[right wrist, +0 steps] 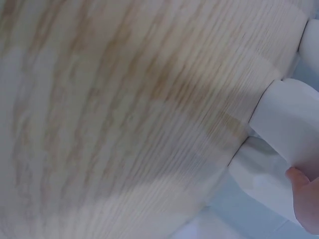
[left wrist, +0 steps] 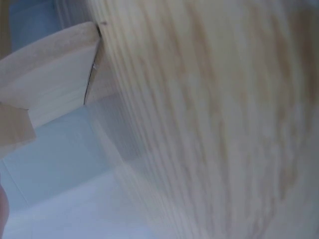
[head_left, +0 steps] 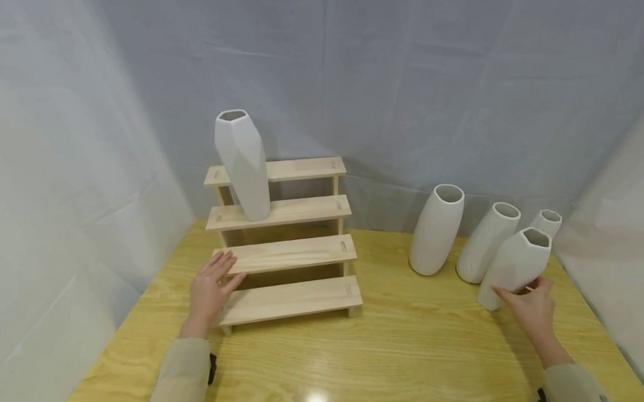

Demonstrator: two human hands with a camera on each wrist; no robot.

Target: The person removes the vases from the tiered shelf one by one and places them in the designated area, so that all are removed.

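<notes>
A four-step wooden riser (head_left: 290, 253) stands at the left of the table. On its second step from the top is a tall faceted white vase (head_left: 243, 163). My left hand (head_left: 220, 274) rests flat on the riser's left end, fingers straight, holding nothing. The left wrist view shows a step's end (left wrist: 50, 74). At the right, my right hand (head_left: 521, 291) grips the lower part of a faceted white vase (head_left: 514, 267), with the thumb in front and the fingers behind. The right wrist view shows this vase's base (right wrist: 289, 119) with a fingertip (right wrist: 304, 194) against it.
Three more white vases stand at the back right: a wide one (head_left: 436, 228), a slimmer one (head_left: 488, 242) and a small one (head_left: 547, 223) behind the held vase. The yellow wooden table (head_left: 402, 357) is enclosed by pale fabric walls (head_left: 61, 186) on three sides.
</notes>
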